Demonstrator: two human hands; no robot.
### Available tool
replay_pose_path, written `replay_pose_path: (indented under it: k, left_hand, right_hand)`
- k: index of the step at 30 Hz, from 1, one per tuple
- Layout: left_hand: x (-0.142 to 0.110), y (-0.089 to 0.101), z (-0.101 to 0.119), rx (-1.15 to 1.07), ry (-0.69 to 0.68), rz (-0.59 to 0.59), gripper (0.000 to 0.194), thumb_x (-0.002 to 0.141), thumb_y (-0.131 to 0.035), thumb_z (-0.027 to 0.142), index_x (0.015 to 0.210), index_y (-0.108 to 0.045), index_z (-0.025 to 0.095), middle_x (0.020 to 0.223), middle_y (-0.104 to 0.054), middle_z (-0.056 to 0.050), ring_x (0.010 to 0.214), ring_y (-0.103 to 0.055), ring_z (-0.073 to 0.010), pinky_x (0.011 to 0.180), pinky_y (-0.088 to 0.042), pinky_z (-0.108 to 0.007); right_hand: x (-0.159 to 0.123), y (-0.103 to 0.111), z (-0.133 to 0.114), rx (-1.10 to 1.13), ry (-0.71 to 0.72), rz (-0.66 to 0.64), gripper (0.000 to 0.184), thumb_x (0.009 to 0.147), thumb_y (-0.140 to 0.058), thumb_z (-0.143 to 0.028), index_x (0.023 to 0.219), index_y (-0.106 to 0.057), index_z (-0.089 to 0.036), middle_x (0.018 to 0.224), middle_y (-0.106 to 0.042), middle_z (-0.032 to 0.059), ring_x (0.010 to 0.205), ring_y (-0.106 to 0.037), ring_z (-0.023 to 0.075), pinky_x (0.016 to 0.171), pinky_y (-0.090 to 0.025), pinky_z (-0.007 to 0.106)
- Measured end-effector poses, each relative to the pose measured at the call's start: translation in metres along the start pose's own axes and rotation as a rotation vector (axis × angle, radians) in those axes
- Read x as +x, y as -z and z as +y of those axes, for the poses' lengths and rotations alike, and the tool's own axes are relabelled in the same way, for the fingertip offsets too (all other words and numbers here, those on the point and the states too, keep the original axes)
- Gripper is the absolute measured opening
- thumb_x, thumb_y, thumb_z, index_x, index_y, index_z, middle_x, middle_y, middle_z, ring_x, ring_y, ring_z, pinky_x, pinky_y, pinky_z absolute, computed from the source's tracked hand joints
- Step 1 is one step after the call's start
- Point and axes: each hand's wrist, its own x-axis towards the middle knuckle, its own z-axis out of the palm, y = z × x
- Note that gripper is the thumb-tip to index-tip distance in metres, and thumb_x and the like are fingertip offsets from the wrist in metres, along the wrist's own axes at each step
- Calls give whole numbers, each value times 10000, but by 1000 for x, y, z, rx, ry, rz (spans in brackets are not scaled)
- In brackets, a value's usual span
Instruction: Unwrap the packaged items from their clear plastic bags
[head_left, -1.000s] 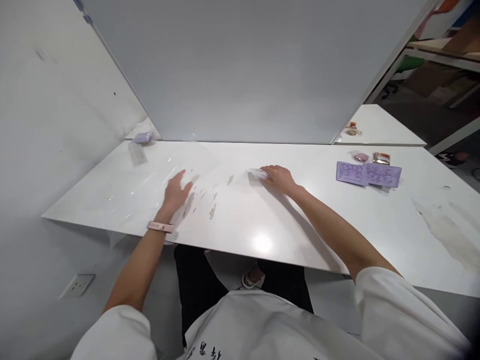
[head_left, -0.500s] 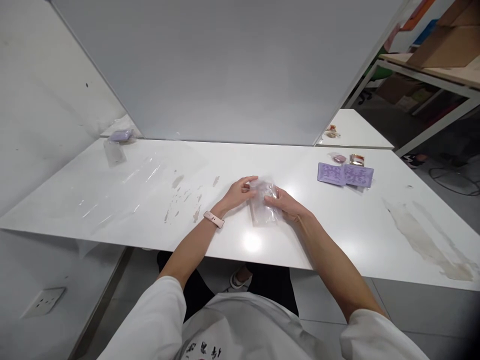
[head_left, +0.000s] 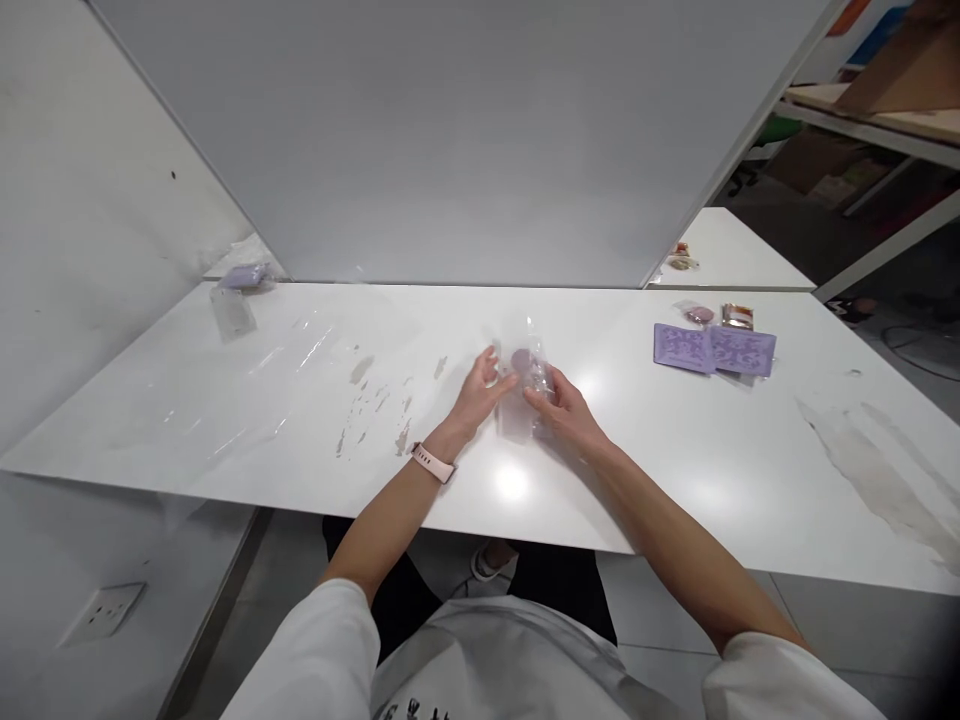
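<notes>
A clear plastic bag [head_left: 534, 372] is in front of me over the table, with a round mauve piece [head_left: 520, 359] showing at its upper part. My right hand [head_left: 564, 408] grips the bag's right side, thumb on top and fingers mostly behind it. At the left side is my left hand [head_left: 475, 388], its thumb reaching onto the plastic and its fingers apart from the thumb. The bag's lower part looks flat and see-through. Whether the mauve piece lies inside or behind the plastic, I cannot tell.
Two purple patterned packets [head_left: 712, 350] lie at the right, near a wrapped pink piece [head_left: 699, 314] and a gold-brown packet [head_left: 738, 317]. Clear wrapping with a lilac item [head_left: 244, 276] sits at the far left corner. A grey panel [head_left: 450, 150] stands along the back edge.
The bag's upper part now stands higher and the mauve piece has come into sight. My left fingers have drawn back from the bag's top. The view has shifted slightly.
</notes>
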Motion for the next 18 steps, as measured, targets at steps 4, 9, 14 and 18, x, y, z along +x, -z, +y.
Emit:
replay_pose_path:
  k: [4,9,14,18]
  left_hand:
    - [-9,-7,6,-177,82,-226,904,850,-698,424,1602,-220,271,1657,-263,-103,1515,-277,-306,1205,-292,-434]
    - [-11,-1,7,-170,115,-192,952,830,-720,358,1615,-190,259,1680,-192,-110,1555,-147,-304,1238,-204,-464]
    - [-17,-1,11,-250,94,-227,1006,808,-765,324,1616,-168,267,1673,-211,-106,1526,-244,-289,1216,-278,-400]
    - [-17,-2,8,-365,86,-227,845,764,-809,257,1508,-408,268,1475,-513,-120,1387,-470,-288,1142,-389,-408]
  right_hand:
    - [-7,-5,-11,-32,36,-176,662,940,-555,-600,1540,-387,-379,1566,-448,24,1379,-486,285,1142,-411,485]
    - [-11,-4,-15,-12,10,-267,600,977,-423,-646,1528,-411,-408,1574,-439,-20,1466,-379,281,1218,-294,525]
    - [-10,-2,-7,66,-111,-261,591,957,-471,-652,1503,-444,-425,1563,-454,-27,1446,-416,289,1166,-384,519]
    - [-8,-3,-4,103,-169,-148,561,918,-594,-599,1400,-601,-312,1458,-573,60,1301,-565,306,1017,-526,478]
